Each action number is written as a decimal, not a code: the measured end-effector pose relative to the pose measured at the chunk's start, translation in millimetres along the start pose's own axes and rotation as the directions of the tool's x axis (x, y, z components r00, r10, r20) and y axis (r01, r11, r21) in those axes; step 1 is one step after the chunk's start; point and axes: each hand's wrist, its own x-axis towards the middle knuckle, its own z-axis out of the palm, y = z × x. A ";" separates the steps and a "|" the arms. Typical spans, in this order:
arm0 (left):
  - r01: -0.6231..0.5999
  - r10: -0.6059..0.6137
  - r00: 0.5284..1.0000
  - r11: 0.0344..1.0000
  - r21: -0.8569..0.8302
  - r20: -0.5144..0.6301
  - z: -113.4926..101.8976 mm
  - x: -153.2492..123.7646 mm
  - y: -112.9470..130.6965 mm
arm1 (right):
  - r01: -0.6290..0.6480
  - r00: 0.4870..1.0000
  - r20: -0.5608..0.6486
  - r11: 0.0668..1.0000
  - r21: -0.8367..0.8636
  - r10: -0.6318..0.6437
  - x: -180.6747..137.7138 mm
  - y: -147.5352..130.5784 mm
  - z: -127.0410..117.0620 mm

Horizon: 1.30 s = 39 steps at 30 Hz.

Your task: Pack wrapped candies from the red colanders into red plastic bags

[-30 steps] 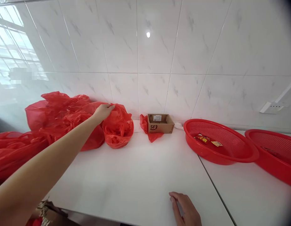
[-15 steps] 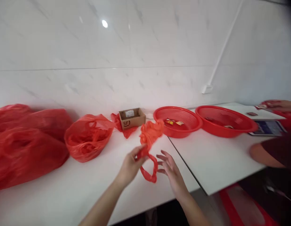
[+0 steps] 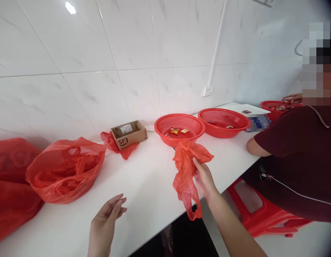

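Observation:
A thin red plastic bag (image 3: 185, 175) hangs crumpled from my right hand (image 3: 205, 176), whose fingers are closed on its side. One loop handle of the bag dangles low by the table's front edge, and its upper part spreads in front of a red basket. My left hand (image 3: 105, 221) is over the table at the lower left, apart from the bag. Its fingers are loosely curled, slightly apart, with nothing in them. Farther left, a larger red bag (image 3: 65, 192) stands with its mouth spread, holding many crumpled red bags (image 3: 66, 167).
Red perforated baskets (image 3: 160, 137) (image 3: 221, 132) with small packets stand along the wall. A cardboard box (image 3: 130, 135) sits on red plastic near the wall. More red bags (image 3: 12, 203) fill the left. A co-worker (image 3: 296, 160) sits at right on a red stool (image 3: 251, 210).
The red bag has passed from my left hand to my right and hangs more unfolded. My left hand has drawn away to the left. The view has turned right, showing more of the co-worker.

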 end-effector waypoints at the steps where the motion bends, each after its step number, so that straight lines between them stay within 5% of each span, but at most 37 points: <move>1: -0.020 0.020 0.999 1.000 0.000 0.029 4.4 -4.5 2.8 | -0.011 0.999 0.033 0.999 -0.034 0.012 -4.8 2.8 3.7; 7: -0.154 0.166 0.907 0.986 -0.062 0.386 75.9 -35.1 23.4 | -0.071 0.922 0.346 0.955 -0.287 0.173 -48.1 41.4 37.5; 10: -0.112 0.122 0.890 0.993 -0.048 0.440 78.7 -27.5 19.9 | -0.139 0.908 0.357 0.961 -0.239 0.220 -46.7 40.6 30.5; 17: 0.027 -0.004 0.992 0.982 -0.186 0.125 3.6 12.8 -4.7 | -0.146 0.984 0.090 0.983 -0.114 0.156 -11.8 4.1 -22.0; 20: 0.037 -0.029 0.998 0.990 -0.139 0.060 -7.0 11.2 -5.3 | -0.141 0.989 0.031 0.984 -0.110 0.145 -9.2 3.8 -24.5; 23: -0.165 0.170 0.980 0.985 0.056 -0.107 5.4 -7.8 7.3 | -0.085 0.995 0.033 0.984 -0.159 0.092 -10.7 9.8 -10.9; 25: -0.357 0.385 0.911 0.916 0.185 -0.147 23.8 -25.9 17.8 | -0.045 0.993 0.094 0.977 -0.208 0.066 -13.7 13.5 5.1; 27: -0.505 0.523 0.852 0.830 0.234 -0.014 47.1 -41.2 24.2 | -0.020 0.981 0.181 0.974 -0.228 0.063 -19.5 16.1 24.2; 29: -0.562 0.533 0.827 0.790 0.244 0.179 69.5 -47.8 24.7 | -0.032 0.954 0.285 0.973 -0.230 0.099 -28.1 17.2 42.5; 32: -0.507 0.447 0.858 0.813 0.287 0.252 86.5 -39.6 19.9 | -0.138 0.856 0.453 0.956 -0.259 0.247 -40.7 13.6 58.3; 36: -0.440 0.348 0.858 0.877 0.193 0.378 63.8 -18.4 24.2 | -0.357 0.701 0.532 0.880 -0.313 0.474 -37.2 -1.7 48.7; 39: -0.236 0.219 0.871 0.972 -0.017 0.440 30.1 -7.3 36.6 | -0.358 0.750 0.439 0.862 -0.360 0.495 -16.7 -14.0 30.2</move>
